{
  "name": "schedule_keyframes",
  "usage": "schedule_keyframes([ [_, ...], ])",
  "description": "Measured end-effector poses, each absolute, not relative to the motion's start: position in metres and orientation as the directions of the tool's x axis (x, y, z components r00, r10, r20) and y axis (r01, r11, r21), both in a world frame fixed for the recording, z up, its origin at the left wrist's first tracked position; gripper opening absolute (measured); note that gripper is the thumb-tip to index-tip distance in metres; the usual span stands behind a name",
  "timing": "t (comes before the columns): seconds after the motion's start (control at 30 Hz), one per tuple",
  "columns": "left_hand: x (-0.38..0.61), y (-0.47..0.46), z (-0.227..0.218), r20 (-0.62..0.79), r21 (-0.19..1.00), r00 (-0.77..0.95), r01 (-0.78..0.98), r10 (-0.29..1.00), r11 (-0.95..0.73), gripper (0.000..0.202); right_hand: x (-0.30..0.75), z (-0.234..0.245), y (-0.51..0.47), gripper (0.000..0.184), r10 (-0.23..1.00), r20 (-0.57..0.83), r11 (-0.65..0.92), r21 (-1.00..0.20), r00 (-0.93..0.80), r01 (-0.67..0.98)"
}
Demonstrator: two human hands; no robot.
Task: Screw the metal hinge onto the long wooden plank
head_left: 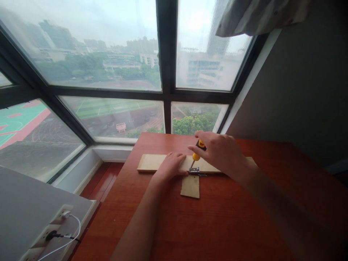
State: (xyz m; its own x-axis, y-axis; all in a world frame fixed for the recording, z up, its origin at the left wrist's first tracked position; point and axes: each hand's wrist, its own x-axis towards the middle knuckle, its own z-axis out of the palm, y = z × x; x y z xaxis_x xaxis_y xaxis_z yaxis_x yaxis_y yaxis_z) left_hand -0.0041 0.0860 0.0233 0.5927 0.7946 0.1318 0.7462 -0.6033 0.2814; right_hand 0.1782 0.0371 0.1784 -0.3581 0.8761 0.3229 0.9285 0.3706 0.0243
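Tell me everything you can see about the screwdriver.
The screwdriver has a yellow and black handle, mostly hidden in the right hand, and a thin metal shaft. It stands nearly upright, leaning slightly, with its tip down on a small metal hinge where a long wooden board meets a smaller wooden piece on the red-brown table. The left hand presses flat on the board just beside it, not touching the tool. The tip itself is too small to make out.

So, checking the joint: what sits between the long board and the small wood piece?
A small metal hinge, with the screwdriver tip on it, seen in the head view.
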Motion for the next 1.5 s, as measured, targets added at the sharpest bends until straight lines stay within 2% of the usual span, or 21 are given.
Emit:
schedule_keyframes([
  [0.1,-0.004,0.087,0.023,0.132,0.289,0.608,0.732,0.783,-0.617,0.056,0.18,0.176,0.036,0.038,0.853,0.313,0.462,-0.082,-0.418,0.883],
  [0.17,-0.004,0.087,0.023,0.142,0.296,0.612,0.723,0.778,-0.624,0.057,0.183,0.175,0.036,0.043,0.819,0.299,0.548,-0.16,-0.489,0.821],
  [0.23,-0.005,0.086,0.023,0.15,0.299,0.611,0.721,0.777,-0.624,0.058,0.185,0.175,0.036,0.043,0.806,0.287,0.575,-0.169,-0.519,0.8],
  [0.43,-0.004,0.086,0.023,0.143,0.291,0.607,0.729,0.782,-0.619,0.051,0.179,0.178,0.033,0.036,0.843,0.323,0.43,0.077,-0.431,0.899],
  [0.5,-0.004,0.086,0.023,0.139,0.29,0.611,0.727,0.779,-0.622,0.053,0.176,0.178,0.032,0.037,0.852,0.33,0.395,0.106,-0.407,0.913],
  [0.57,-0.004,0.086,0.024,0.137,0.292,0.614,0.725,0.778,-0.623,0.054,0.176,0.178,0.031,0.036,0.853,0.332,0.409,0.057,-0.404,0.911],
  [0.67,-0.004,0.086,0.024,0.144,0.294,0.611,0.725,0.779,-0.623,0.056,0.181,0.178,0.032,0.037,0.831,0.306,0.515,-0.109,-0.464,0.85],
  [0.73,-0.004,0.086,0.023,0.146,0.293,0.609,0.726,0.78,-0.622,0.057,0.184,0.178,0.034,0.041,0.823,0.287,0.548,-0.174,-0.49,0.819],
  [0.8,-0.004,0.086,0.02,0.15,0.286,0.605,0.73,0.782,-0.62,0.058,0.184,0.178,0.036,0.04,0.839,0.288,0.513,-0.134,-0.462,0.848],
  [0.93,-0.005,0.089,0.015,0.142,0.265,0.603,0.741,0.785,-0.617,0.056,0.179,0.178,0.036,0.041,0.876,0.318,0.361,0.062,-0.362,0.93],
  [1.0,-0.005,0.089,0.015,0.144,0.259,0.609,0.738,0.78,-0.623,0.056,0.177,0.178,0.036,0.042,0.883,0.323,0.333,0.084,-0.341,0.939],
  [1.07,-0.005,0.09,0.015,0.157,0.261,0.613,0.73,0.774,-0.631,0.057,0.178,0.178,0.036,0.037,0.881,0.318,0.361,0.023,-0.349,0.932],
  [1.13,-0.006,0.089,0.016,0.17,0.269,0.612,0.725,0.772,-0.634,0.057,0.18,0.179,0.038,0.03,0.87,0.298,0.436,-0.092,-0.393,0.895],
  [1.2,-0.007,0.089,0.016,0.174,0.28,0.61,0.723,0.773,-0.632,0.056,0.183,0.179,0.041,0.031,0.845,0.269,0.518,-0.199,-0.462,0.832],
  [1.27,-0.007,0.09,0.016,0.172,0.284,0.608,0.723,0.775,-0.63,0.058,0.184,0.18,0.044,0.033,0.835,0.259,0.542,-0.23,-0.486,0.808],
  [1.5,-0.006,0.091,0.014,0.184,0.272,0.607,0.725,0.773,-0.633,0.063,0.18,0.177,0.056,0.037,0.883,0.334,0.331,0.056,-0.33,0.942],
])
